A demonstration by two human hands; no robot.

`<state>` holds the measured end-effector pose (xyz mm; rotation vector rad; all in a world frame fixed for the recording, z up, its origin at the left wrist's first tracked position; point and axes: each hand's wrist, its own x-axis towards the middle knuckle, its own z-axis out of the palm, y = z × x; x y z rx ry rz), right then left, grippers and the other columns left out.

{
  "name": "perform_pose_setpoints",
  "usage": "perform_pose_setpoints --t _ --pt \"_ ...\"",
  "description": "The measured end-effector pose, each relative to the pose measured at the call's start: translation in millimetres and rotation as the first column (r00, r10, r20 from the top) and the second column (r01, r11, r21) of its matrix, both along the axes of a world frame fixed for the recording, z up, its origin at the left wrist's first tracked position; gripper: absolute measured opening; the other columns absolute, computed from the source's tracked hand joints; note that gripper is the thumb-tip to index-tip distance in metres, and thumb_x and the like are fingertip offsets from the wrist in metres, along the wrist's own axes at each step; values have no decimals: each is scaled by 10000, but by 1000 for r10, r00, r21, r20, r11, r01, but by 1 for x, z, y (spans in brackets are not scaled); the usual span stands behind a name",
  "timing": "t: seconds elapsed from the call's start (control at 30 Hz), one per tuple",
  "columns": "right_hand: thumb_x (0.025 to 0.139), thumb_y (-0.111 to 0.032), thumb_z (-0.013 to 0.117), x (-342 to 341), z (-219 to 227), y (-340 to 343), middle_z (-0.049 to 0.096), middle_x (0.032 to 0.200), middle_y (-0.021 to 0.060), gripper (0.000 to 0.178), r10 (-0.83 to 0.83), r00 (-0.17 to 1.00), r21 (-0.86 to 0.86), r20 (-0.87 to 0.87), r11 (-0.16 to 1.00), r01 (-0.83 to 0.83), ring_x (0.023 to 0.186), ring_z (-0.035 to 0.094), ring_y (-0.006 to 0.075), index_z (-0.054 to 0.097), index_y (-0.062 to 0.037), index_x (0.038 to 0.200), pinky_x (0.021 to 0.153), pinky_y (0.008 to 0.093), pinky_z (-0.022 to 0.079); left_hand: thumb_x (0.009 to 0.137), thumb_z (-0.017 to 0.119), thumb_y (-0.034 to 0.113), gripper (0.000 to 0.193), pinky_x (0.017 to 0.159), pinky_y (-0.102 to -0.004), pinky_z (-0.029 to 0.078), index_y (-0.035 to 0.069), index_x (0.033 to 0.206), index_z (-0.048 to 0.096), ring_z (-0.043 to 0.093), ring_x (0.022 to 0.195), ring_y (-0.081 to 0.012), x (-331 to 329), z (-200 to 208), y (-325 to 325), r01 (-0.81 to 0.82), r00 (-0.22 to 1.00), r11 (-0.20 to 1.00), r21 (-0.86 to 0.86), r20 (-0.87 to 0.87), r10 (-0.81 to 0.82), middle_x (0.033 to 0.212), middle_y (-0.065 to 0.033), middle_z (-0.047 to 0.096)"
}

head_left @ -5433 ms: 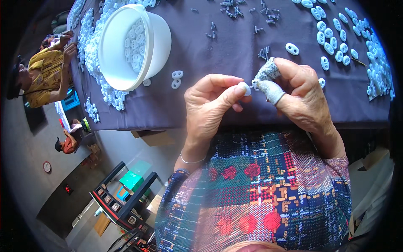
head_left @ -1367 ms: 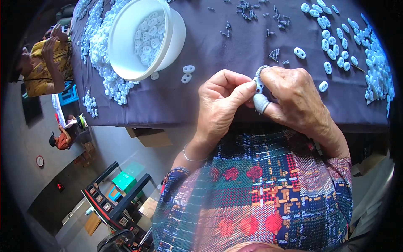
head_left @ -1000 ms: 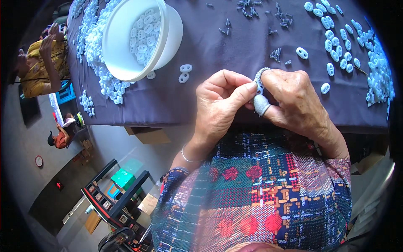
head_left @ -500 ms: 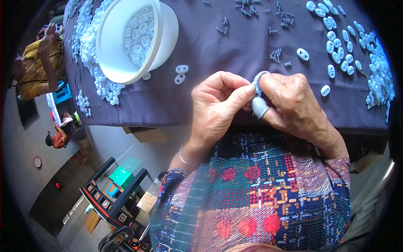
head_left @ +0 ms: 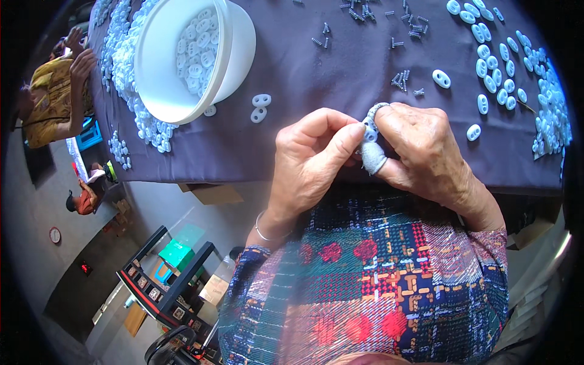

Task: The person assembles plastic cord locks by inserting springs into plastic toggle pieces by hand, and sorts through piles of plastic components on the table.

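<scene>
A small white oval plastic piece with two holes [head_left: 369, 132], like a cord lock, is held between both hands near the table's front edge. My left hand [head_left: 311, 157] pinches it from the left with thumb and forefinger. My right hand [head_left: 424, 145] grips its other side, with grey finger covers [head_left: 373, 158] on the thumb and forefinger. Its holes face up, partly hidden by my fingertips. Beyond my hands lie small metal coil springs [head_left: 400, 79] in loose groups. Two similar white pieces [head_left: 259, 114] rest to the left.
At the left stands a white tub [head_left: 242, 64] partly filled with such pieces, beside a heap of them [head_left: 125, 67]. More pieces lie scattered [head_left: 486, 67] and heaped [head_left: 552, 112] on the right of the dark tablecloth [head_left: 298, 73]. Another person [head_left: 55, 91] sits at the far left.
Both hands keep their pinch. The held piece has turned slightly, and its two holes show more plainly between my fingertips. The view has shifted a little.
</scene>
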<state>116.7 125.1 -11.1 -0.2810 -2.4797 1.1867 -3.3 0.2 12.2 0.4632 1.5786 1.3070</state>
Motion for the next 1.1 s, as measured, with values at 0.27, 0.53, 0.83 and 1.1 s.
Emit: perform_pose_setpoints --t 0.27,0.53,0.83,1.1 --pt "652 -56 689 0 -2 1 482 609 108 232 36 999 46 12 998 -36 521 515 272 472 -5 714 476 358 425 904 603 115 146 604 -183 467 -31 900 618 552 668 -44 -2 -3 -2 73 989 997 20 -132 -70 744 -7 609" --pt "668 -44 677 0 -4 -3 486 606 112 215 29 1000 54 -8 998 -29 531 542 277 470 -2 707 481 361 438 905 595 88 120 596 -182 455 -31 902 607 543 667 -43 4 -5 -2 -2 995 999 52 -103 7 748 -9 605" --pt "652 -107 667 -2 -5 -3 505 584 84 210 33 999 155 -3 987 -32 525 575 245 476 -36 705 455 345 457 903 583 51 83 601 -179 437 -30 893 598 529 680 -38 6 -8 -3 -11 992 996 91 -124 22 767 -4 587" --pt "675 -51 680 -1 -7 -7 493 607 120 207 24 1000 102 -20 995 -21 507 534 284 502 25 749 454 373 425 906 578 47 77 603 -173 424 -26 889 595 515 689 -27 8 -9 -3 -38 992 995 91 -118 49 769 11 579"
